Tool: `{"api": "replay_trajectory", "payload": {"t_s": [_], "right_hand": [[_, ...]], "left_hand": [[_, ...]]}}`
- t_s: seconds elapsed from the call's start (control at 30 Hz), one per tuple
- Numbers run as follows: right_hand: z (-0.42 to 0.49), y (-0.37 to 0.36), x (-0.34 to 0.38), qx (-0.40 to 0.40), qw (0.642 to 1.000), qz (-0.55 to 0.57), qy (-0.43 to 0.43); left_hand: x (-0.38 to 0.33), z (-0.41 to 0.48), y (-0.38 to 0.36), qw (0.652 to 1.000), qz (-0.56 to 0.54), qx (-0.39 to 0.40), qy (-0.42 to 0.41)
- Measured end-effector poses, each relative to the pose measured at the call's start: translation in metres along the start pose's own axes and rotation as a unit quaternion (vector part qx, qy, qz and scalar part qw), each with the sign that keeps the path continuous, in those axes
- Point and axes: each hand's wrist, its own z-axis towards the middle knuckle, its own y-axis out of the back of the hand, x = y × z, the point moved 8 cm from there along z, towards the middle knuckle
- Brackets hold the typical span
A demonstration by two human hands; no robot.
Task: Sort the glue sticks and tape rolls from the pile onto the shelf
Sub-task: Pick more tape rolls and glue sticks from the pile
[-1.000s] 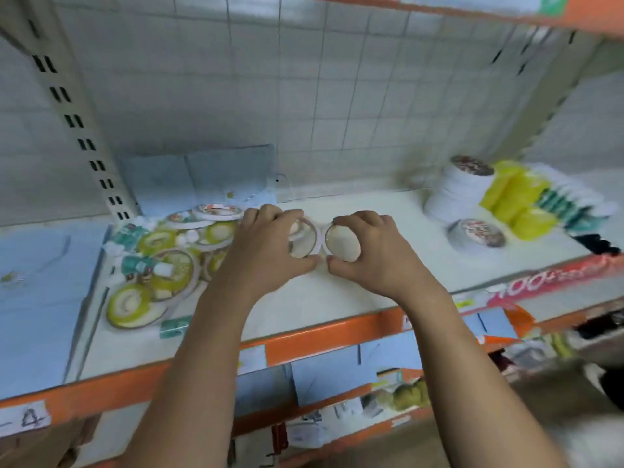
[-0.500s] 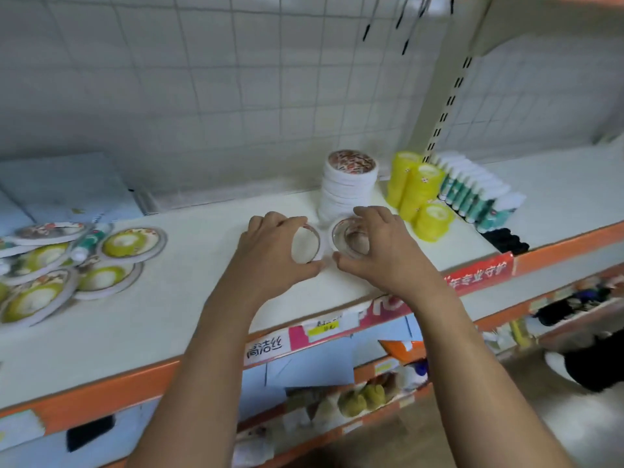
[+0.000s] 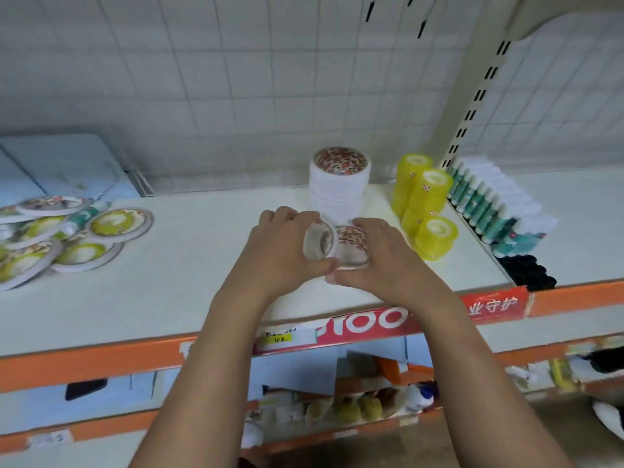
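Note:
My left hand (image 3: 278, 246) grips a clear tape roll (image 3: 319, 243), held tilted on its edge above the white shelf (image 3: 202, 265). My right hand (image 3: 381, 255) grips a second flat tape roll (image 3: 353, 244) with a patterned label, right beside the first. Both rolls are just in front of a tall stack of white tape rolls (image 3: 339, 184). A pile of flat tape rolls and glue sticks (image 3: 67, 234) lies at the left end of the shelf.
Yellow tape rolls (image 3: 427, 204) stand in stacks right of my hands. Rows of teal and white glue sticks (image 3: 489, 201) sit beyond them, with black items (image 3: 525, 273) in front. Blue packs (image 3: 64, 163) lean at the back left. An orange shelf edge (image 3: 101, 359) runs below.
The view has swung right, so the pile now sits far left. Both hands carried their tape rolls across to the white stack. The left roll has tipped onto its edge.

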Motion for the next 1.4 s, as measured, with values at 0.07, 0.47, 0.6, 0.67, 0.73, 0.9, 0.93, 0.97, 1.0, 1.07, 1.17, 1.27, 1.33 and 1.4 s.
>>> {"api": "replay_trajectory", "payload": {"t_s": [0.07,0.47,0.6,0.67,0.73,0.9,0.93,0.97,1.0,1.07,1.17,1.27,1.33,1.4], "right_hand": [[-0.001,0.003,-0.011,0.016,1.0,-0.008,0.0],[0.0,0.009,-0.031,0.033,0.999,-0.025,0.014],[0.004,0.009,-0.025,0.042,0.999,-0.015,0.023],[0.006,0.007,-0.025,0.059,0.998,0.008,0.01],[0.008,0.006,-0.026,0.072,0.997,0.029,-0.01],[0.014,0.006,-0.029,0.082,0.996,0.017,-0.039],[0.014,0.006,-0.03,0.085,0.995,0.015,-0.043],[0.014,0.006,-0.03,0.086,0.995,0.015,-0.045],[0.014,0.006,-0.03,0.087,0.995,0.017,-0.045],[0.013,0.005,-0.029,0.088,0.995,0.026,-0.047],[0.013,0.006,-0.029,0.092,0.994,0.025,-0.056],[0.013,0.008,-0.029,0.084,0.994,0.022,-0.069],[0.012,0.007,-0.029,0.084,0.993,0.022,-0.078],[0.011,0.006,-0.03,0.087,0.992,0.019,-0.089]], "left_hand": [[-0.013,0.005,-0.004,1.0,-0.002,-0.003,-0.005],[-0.027,0.013,-0.022,0.998,-0.048,-0.02,0.022],[-0.004,0.006,-0.017,0.998,-0.043,0.018,0.033],[0.004,0.004,-0.017,0.995,-0.076,0.036,0.052],[0.002,0.003,-0.016,0.991,-0.115,0.035,0.052],[-0.013,0.01,-0.021,0.991,-0.121,0.034,0.041],[-0.013,0.01,-0.023,0.99,-0.125,0.039,0.043],[-0.013,0.01,-0.024,0.989,-0.133,0.046,0.044],[-0.012,0.009,-0.026,0.988,-0.139,0.055,0.045],[-0.009,0.007,-0.03,0.986,-0.14,0.075,0.049],[-0.007,0.008,-0.032,0.987,-0.13,0.077,0.055],[-0.007,0.01,-0.033,0.988,-0.128,0.069,0.059],[-0.006,0.01,-0.033,0.987,-0.13,0.066,0.064],[-0.005,0.01,-0.033,0.987,-0.13,0.064,0.07]]}}
